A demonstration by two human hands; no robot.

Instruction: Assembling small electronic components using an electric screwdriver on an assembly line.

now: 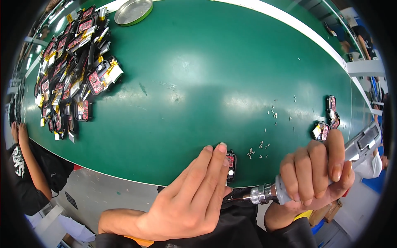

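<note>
Head view: green tabletop, glossy, curving away under fisheye bend, pale strip along far edge. Left hand at near edge, fingers straight and pressed together, not wrapped around anything, fingertips resting against small black device with red circuit board showing, right at tabletop's near rim. Right hand closed in a fist around grey electric screwdriver, metal chuck pointing left toward the device, tip close beside it, contact not clear. Tiny pale screws scattered just beyond and right of the device. Three more small devices near right edge, apart from the hands. Large heap of similar black-and-red units along far left, well away. Round metal dish at far edge, top. Wide bare green stretch between heap, dish and hands. Below near edge, grey floor. Another person's arm in black sleeve at left, hands at tabletop's edge. Blue shapes and a grey frame at far right, blurred.
</note>
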